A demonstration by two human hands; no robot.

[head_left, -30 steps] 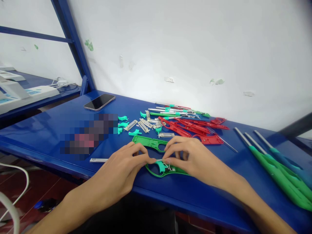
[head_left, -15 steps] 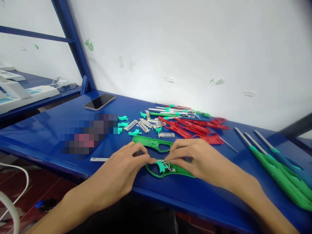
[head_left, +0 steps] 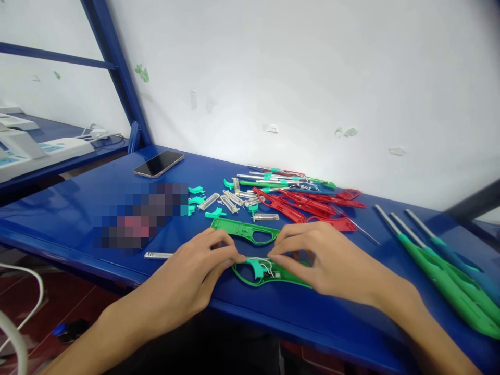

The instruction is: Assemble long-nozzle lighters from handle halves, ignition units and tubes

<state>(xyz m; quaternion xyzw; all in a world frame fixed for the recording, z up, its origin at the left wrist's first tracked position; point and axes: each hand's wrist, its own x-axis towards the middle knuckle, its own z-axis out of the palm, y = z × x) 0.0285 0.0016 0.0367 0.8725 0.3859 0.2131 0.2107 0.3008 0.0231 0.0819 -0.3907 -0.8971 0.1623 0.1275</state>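
A green lighter half-shell (head_left: pixel 253 283) lies open side up near the table's front edge, with a teal trigger (head_left: pixel 257 269) and thin white wires (head_left: pixel 267 263) in it. My left hand (head_left: pixel 209 255) is closed, fingertips pinched at the shell's upper edge by the trigger; a silver metal tube (head_left: pixel 158 255) sticks out beyond this hand, partly hidden by it. Thumb and forefinger of my right hand (head_left: pixel 308 252) pinch together at the end of a white wire, over the shell's right part. Just behind lies a second green half-shell (head_left: pixel 238 227).
Behind my hands lie clear fuel tanks (head_left: pixel 266 217), loose teal triggers (head_left: pixel 215 213), red half-shells (head_left: pixel 312 203) and metal tubes with wires (head_left: pixel 269 177). Assembled lighters (head_left: pixel 441 265) lie at right. A phone (head_left: pixel 159 163) and a blurred-out patch (head_left: pixel 140 219) are at left, on the blue table (head_left: pixel 78 200).
Both hands stay almost in place. My right fingertips have shifted slightly right, and the white wires between the hands lie a little differently. The whole view has moved slightly.
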